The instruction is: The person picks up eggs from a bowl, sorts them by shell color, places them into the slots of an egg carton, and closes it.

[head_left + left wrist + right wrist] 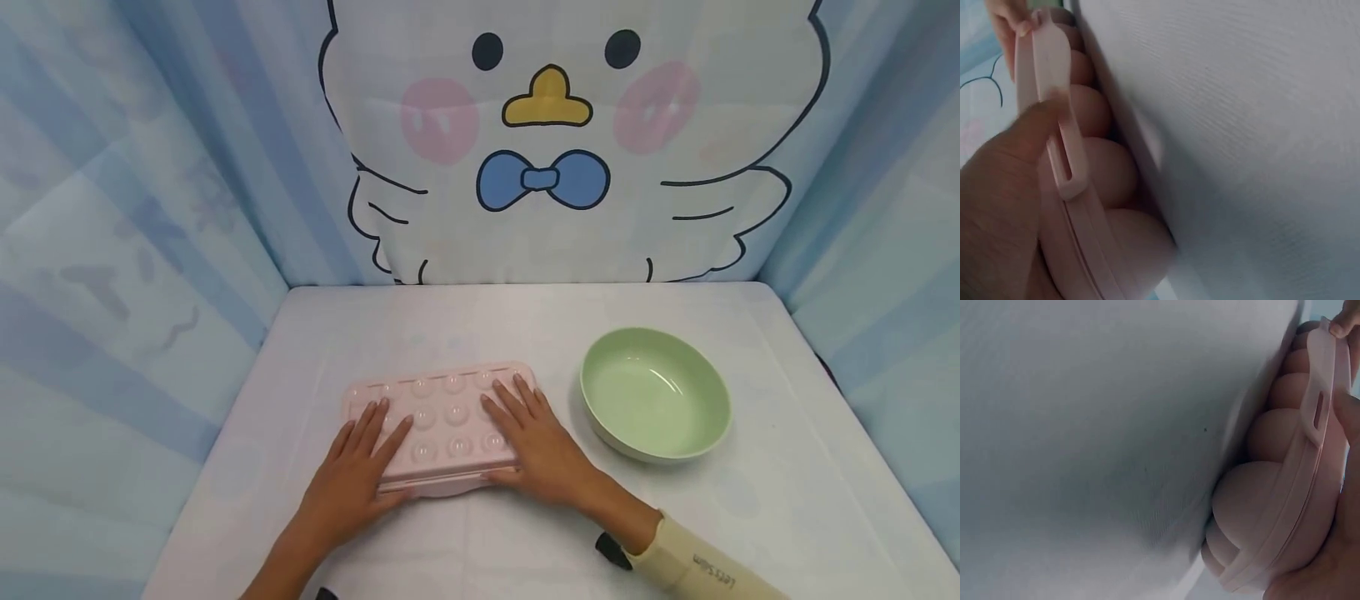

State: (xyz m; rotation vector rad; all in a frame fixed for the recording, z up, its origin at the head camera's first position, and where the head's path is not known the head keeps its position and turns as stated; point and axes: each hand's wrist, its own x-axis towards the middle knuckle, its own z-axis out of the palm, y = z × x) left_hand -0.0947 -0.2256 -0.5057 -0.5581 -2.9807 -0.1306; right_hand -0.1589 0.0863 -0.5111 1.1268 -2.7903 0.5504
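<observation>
A pink plastic egg box [441, 433], its lid on and covered in rows of rounded bumps, lies on the table in the head view. My left hand [348, 479] rests on the lid's left part with straight, spread fingers. Across the right part lies my right hand [551, 454], fingers also straight. Both thumbs are at the box's front edge. In the left wrist view the thumb touches the slotted front flap [1054, 69], above the rounded cups [1113, 169]. The right wrist view shows the same flap [1320, 381] and cups from the other side.
A light green bowl [652, 400] stands to the right of the box, with nothing visible inside. The white table [465, 325] ends at a printed curtain [540, 242] behind. Blue and white curtains [112, 275] hang on both sides.
</observation>
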